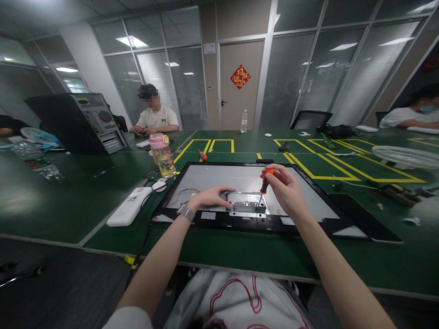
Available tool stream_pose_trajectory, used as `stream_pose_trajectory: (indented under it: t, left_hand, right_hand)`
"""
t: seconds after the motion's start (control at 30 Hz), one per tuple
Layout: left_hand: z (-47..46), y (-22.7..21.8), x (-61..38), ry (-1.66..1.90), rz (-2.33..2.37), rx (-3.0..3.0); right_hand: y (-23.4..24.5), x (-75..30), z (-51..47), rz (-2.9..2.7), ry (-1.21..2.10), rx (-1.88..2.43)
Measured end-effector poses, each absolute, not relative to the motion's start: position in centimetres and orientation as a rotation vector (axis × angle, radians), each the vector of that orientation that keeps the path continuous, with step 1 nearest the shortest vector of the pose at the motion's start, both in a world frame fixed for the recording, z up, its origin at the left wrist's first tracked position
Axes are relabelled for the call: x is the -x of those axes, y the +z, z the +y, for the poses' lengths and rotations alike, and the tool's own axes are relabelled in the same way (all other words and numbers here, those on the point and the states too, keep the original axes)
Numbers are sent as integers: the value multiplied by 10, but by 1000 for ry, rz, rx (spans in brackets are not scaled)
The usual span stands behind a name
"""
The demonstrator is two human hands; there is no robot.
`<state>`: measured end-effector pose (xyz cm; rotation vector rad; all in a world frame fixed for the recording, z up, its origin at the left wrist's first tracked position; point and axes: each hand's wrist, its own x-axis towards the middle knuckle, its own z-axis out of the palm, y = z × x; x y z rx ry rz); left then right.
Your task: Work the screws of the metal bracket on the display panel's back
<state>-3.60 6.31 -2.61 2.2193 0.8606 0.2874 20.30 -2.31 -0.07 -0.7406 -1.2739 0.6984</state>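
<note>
In front of me a flat display panel (219, 176) with a black frame lies on the green table, grey back side up. A shiny metal bracket (236, 213) sits on the panel near its front edge. My left hand (212, 197) grips the bracket's left side, thumb at the lower edge and fingers at the upper one. Between the fingers of my right hand (286, 185) is a red and black screwdriver (265, 181), held upright with a slight tilt. Its tip points down at the bracket's right end; the screw is too small to make out.
Left of the panel stand a pink-lidded bottle (162, 157) and a white handheld device (130, 208). A black computer tower (77, 121) is at the far left. A black flat piece (363, 217) lies right. Co-workers sit across the table (212, 249), one person (157, 119) facing me.
</note>
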Motion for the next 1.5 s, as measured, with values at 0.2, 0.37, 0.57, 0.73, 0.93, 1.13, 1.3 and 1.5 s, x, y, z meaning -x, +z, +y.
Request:
stream_pose_trajectory:
  t: [0.2,0.37,0.57,0.73,0.93,1.13,1.3,1.5]
  left_hand:
    - [63,-26,36,281,868,-2205]
    - [62,-25,35,291,875,-2208]
    - [62,-26,35,295,864,-2220]
    - [65,-29,35,305,862,-2217]
    - [64,-27,35,291,871,-2228]
    - [64,-27,35,280,870,-2227]
    - [65,-28,36,278,866,-2234]
    - [64,-27,35,293,870,-2238]
  right_hand:
    - [1,-204,-22,-1150,713,728]
    - [0,-204,-22,-1187,699,714]
    - [-2,-205,-21,-1179,621,760]
    - [0,-204,-21,-1172,662,710]
    - [2,-201,-24,-1173,792,628]
    - [2,-202,-23,-1153,775,675]
    - [2,-202,-23,-1191,782,652]
    - [1,-203,-23,-1213,762,687]
